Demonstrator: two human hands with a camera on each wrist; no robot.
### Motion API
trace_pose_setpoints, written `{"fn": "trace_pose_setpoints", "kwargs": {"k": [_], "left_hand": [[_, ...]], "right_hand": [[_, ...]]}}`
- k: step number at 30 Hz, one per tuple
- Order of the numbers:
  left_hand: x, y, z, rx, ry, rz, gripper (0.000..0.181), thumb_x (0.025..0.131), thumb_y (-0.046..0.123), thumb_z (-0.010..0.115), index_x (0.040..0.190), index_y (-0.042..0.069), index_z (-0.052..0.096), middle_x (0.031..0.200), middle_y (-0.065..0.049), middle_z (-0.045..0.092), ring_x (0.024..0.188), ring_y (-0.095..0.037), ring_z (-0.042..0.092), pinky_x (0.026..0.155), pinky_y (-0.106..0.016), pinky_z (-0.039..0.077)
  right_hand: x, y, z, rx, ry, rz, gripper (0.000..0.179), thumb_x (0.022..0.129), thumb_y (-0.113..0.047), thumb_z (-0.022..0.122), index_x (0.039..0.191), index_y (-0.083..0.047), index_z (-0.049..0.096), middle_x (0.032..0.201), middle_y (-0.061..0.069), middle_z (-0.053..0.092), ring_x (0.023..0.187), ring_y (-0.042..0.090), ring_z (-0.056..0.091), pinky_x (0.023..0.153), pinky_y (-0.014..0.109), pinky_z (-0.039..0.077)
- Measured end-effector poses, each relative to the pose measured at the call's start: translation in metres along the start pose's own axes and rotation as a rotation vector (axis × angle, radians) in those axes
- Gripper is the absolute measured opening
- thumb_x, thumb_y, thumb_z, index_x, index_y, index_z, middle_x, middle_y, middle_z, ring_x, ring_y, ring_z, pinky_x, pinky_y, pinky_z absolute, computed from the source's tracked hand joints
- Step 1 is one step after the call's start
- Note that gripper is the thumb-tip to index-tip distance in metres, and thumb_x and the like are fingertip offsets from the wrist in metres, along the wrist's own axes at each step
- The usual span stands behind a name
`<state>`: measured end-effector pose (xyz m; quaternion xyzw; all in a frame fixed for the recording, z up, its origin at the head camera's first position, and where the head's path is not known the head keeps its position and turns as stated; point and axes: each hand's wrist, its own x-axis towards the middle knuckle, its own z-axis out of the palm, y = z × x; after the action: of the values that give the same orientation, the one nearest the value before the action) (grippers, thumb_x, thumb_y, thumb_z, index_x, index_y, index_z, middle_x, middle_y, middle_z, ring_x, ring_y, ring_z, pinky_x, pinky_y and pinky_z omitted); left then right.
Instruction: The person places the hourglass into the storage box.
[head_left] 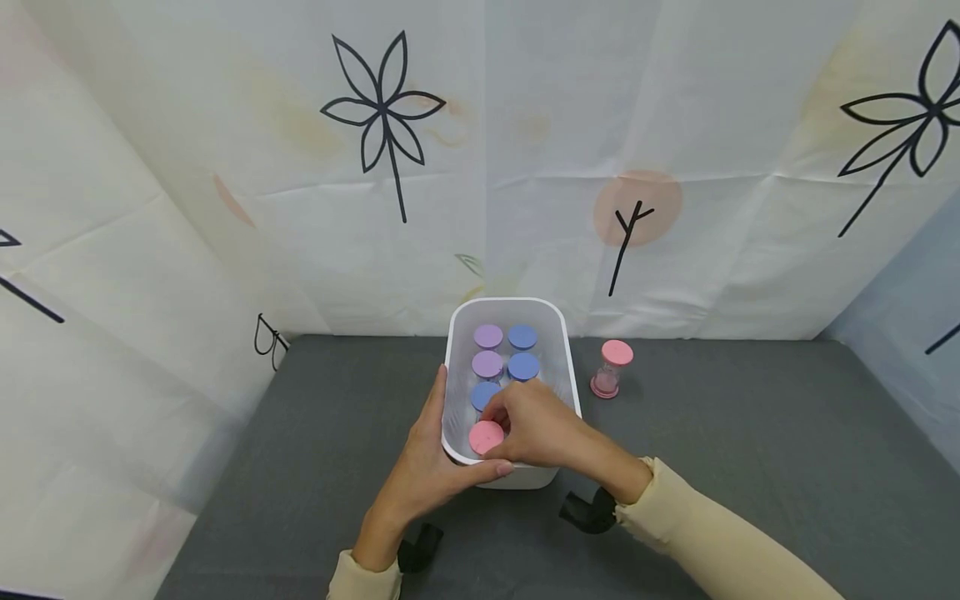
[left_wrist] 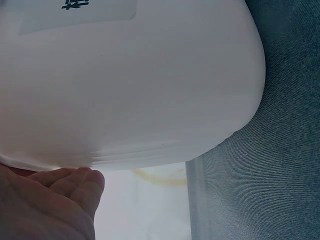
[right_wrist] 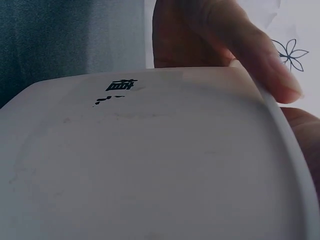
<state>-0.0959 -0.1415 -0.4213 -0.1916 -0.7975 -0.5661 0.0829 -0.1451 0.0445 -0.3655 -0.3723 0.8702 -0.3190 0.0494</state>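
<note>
A white plastic bin (head_left: pixel 566 367) stands on the grey table. Inside it are two sand timers with purple caps (head_left: pixel 487 364), three with blue caps (head_left: pixel 522 367) and one pink-capped sand timer (head_left: pixel 486 437) at the near left corner. My right hand (head_left: pixel 536 425) reaches over the near rim and pinches this pink timer by its top. My left hand (head_left: pixel 431 467) lies against the bin's near left corner, straight fingers along the left side and thumb across the front rim. In the left wrist view, its fingertips (left_wrist: pixel 90 187) touch the bin's wall (left_wrist: pixel 150 90).
Another pink sand timer (head_left: pixel 611 368) stands upright on the table (head_left: pixel 750 433), just right of the bin. Behind the table hangs a white cloth (head_left: pixel 525 125) printed with flowers. Black wrist straps (head_left: pixel 588 510) are on both wrists.
</note>
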Motion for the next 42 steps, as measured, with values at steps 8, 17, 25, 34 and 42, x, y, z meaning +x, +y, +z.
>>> {"fn": "trace_pose_setpoints", "kwargs": {"k": [8,17,25,34,42], "left_hand": [[-0.0001,0.0005,0.0004,0.013,0.0,-0.013,0.133,0.07,0.033,0.096,0.165,0.018,0.003,0.167,-0.004,0.021,0.142,-0.027,0.04,0.108,-0.052,0.04],[-0.0007,0.0002,0.0007,0.015,-0.001,-0.015,0.131,0.072,0.033,0.094,0.165,0.019,0.002,0.167,-0.004,0.019,0.143,-0.027,0.039,0.109,-0.052,0.04],[-0.0003,0.0004,0.0008,0.013,-0.003,-0.013,0.131,0.072,0.034,0.094,0.165,0.019,0.003,0.167,-0.005,0.02,0.142,-0.027,0.04,0.108,-0.053,0.04],[-0.0003,0.0047,-0.0001,-0.008,-0.003,-0.02,0.132,0.071,0.028,0.095,0.164,0.017,0.003,0.167,-0.007,0.02,0.142,-0.029,0.041,0.107,-0.055,0.04],[0.0001,0.0013,-0.0002,-0.008,-0.003,-0.025,0.133,0.07,0.03,0.096,0.165,0.02,0.003,0.167,-0.004,0.02,0.141,-0.025,0.042,0.106,-0.053,0.042]], "right_hand": [[0.002,0.0,0.0011,-0.028,-0.012,-0.017,0.013,0.067,-0.009,0.087,0.076,-0.011,0.078,0.06,-0.012,0.061,0.057,0.002,0.046,0.052,0.021,0.039],[0.003,-0.0005,0.0036,-0.046,-0.001,-0.016,0.014,0.067,-0.008,0.087,0.076,-0.011,0.077,0.058,-0.013,0.058,0.055,0.002,0.044,0.05,0.022,0.036],[0.0032,0.0,0.0058,-0.055,0.013,0.009,0.014,0.069,-0.015,0.089,0.078,-0.013,0.078,0.059,-0.013,0.059,0.055,0.003,0.046,0.05,0.022,0.037],[0.0019,-0.0007,0.0058,-0.031,0.02,0.008,0.014,0.07,-0.012,0.088,0.079,-0.011,0.078,0.063,-0.009,0.063,0.057,0.004,0.048,0.052,0.023,0.038],[-0.0053,-0.0027,0.0013,0.004,0.059,0.052,0.023,0.069,-0.014,0.091,0.085,-0.007,0.076,0.077,-0.002,0.072,0.074,0.014,0.067,0.068,0.027,0.054]]}}
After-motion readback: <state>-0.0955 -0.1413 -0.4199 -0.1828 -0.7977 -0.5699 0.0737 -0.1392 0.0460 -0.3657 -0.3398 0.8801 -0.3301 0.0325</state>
